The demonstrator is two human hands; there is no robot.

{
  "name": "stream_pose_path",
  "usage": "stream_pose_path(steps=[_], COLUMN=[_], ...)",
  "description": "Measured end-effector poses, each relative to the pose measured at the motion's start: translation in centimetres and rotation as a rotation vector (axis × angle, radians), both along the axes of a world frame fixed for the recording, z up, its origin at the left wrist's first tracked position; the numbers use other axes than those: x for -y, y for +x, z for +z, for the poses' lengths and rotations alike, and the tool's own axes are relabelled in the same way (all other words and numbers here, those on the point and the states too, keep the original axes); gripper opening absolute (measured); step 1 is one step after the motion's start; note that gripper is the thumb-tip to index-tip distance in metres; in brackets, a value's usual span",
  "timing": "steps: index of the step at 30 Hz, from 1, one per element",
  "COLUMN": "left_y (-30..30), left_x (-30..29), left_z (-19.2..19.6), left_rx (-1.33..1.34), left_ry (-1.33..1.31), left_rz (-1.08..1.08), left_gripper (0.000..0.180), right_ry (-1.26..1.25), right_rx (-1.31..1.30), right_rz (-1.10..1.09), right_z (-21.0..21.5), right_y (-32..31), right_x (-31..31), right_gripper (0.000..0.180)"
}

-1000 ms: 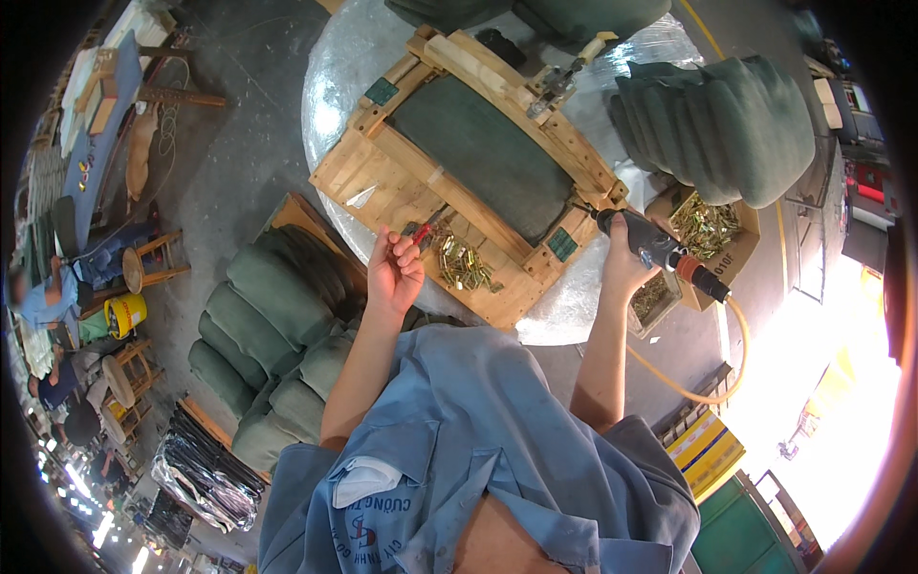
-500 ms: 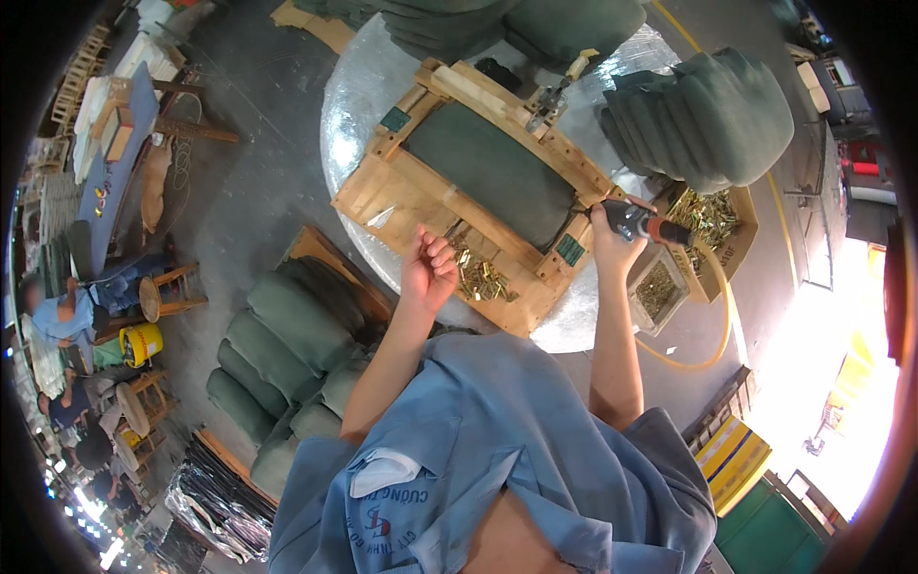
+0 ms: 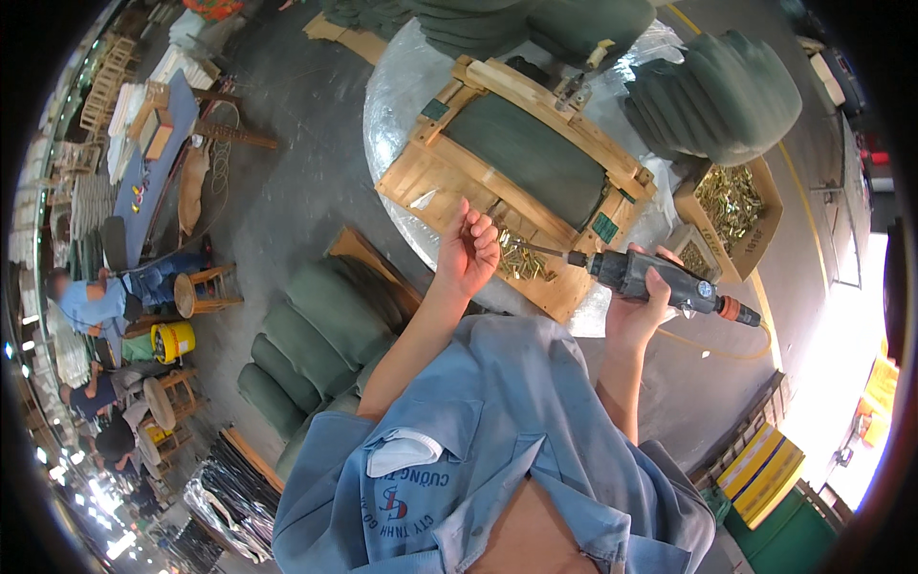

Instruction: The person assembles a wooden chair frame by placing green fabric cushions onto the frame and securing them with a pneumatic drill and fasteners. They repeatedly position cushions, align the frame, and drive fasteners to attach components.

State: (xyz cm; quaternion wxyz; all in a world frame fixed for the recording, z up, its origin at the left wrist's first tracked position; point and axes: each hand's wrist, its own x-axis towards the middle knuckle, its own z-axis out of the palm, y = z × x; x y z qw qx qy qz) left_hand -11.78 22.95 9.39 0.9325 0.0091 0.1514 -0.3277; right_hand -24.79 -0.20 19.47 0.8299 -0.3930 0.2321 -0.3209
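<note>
My right hand is wrapped round a dark air screwdriver with an orange ring. Its long thin bit points left, over a pile of brass-coloured fasteners, toward my left hand. The left hand's fingers are curled up at the near edge of a wooden jig; whatever they may hold is too small to make out. Inside the jig's frame lies a dark green padded panel. A metal clamp sits on the far rail.
The jig rests on a round, film-wrapped table. Right of it stand a cardboard box of fasteners and a smaller box. Green panels are stacked at the far right and near left. A hose trails from the screwdriver. Other people sit far left.
My right hand has drawn the screwdriver back from the jig's right corner and turned it, so the bit now points left toward my left hand. The whole view has shifted slightly.
</note>
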Motion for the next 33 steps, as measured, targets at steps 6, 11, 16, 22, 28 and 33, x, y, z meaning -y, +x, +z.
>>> stream_pose_path(steps=[6,11,16,22,28,33], left_y=[-0.9,-1.1,-1.5,-3.2,-5.1,-5.7], left_x=[-0.1,-0.4,-1.1,-1.1,-0.7,-1.0], left_z=[1.2,1.2,-0.5,-0.1,2.7,1.6], left_rx=[0.15,0.189,0.114,0.004,0.276,0.262], left_ry=[0.077,0.045,-0.008,0.44,0.706,0.768], left_rz=[-0.1,-0.126,-0.083,-0.161,-0.243,-0.174], left_gripper=[0.041,0.043,0.039,0.031,0.024,0.021], right_ry=[0.007,0.016,0.086,0.067,-0.025,-0.007], right_rx=[-0.025,-0.022,-0.037,-0.06,-0.061,-0.039], right_rz=[-0.005,-0.024,0.009,-0.044,-0.072,-0.049], right_z=[-0.8,-1.8,-0.6,-0.7,-2.0,-2.0], right_y=[-2.0,-2.9,-3.6,-3.7,-3.6,-3.8], right_x=[-1.5,-2.2,-3.0,-3.6,-3.9,-4.4], right_gripper=[0.05,0.05,0.05,0.049,0.048,0.052])
